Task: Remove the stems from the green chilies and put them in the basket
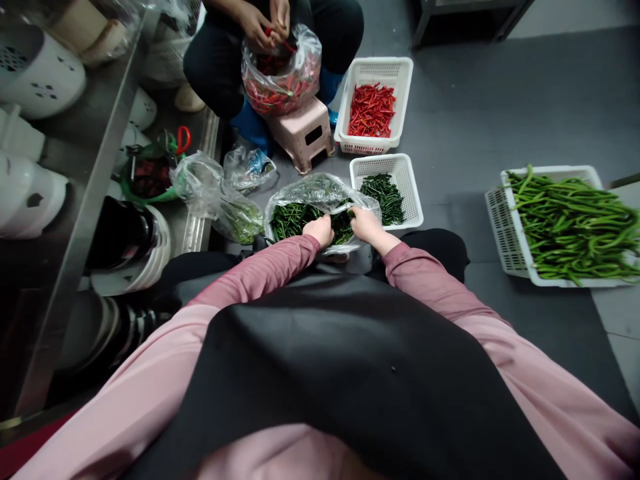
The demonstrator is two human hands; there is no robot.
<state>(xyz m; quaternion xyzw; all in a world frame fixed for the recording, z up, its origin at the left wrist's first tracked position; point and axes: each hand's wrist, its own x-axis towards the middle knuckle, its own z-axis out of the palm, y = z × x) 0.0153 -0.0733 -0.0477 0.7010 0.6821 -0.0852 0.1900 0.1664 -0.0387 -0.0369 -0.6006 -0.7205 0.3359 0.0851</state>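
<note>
A clear plastic bag (313, 190) full of green chilies (293, 221) stands open between my knees. My left hand (320, 231) is over the bag's mouth with its fingers curled closed; what they pinch is hidden. At the bag's right side, my right hand (367, 225) is also closed, thumb and fingers together near a few dark green chilies. Its grip is too small to make out. Just beyond it sits a white basket (413, 200) with loose green chilies (384, 195) inside.
Across from me, a person's hands (267, 27) work over a bag of red chilies (280, 90) on a pink stool (305, 133). A basket rim (406, 73) surrounds red chilies. Long green beans (575, 223) fill a basket at right. Metal shelving (95, 180) runs along the left.
</note>
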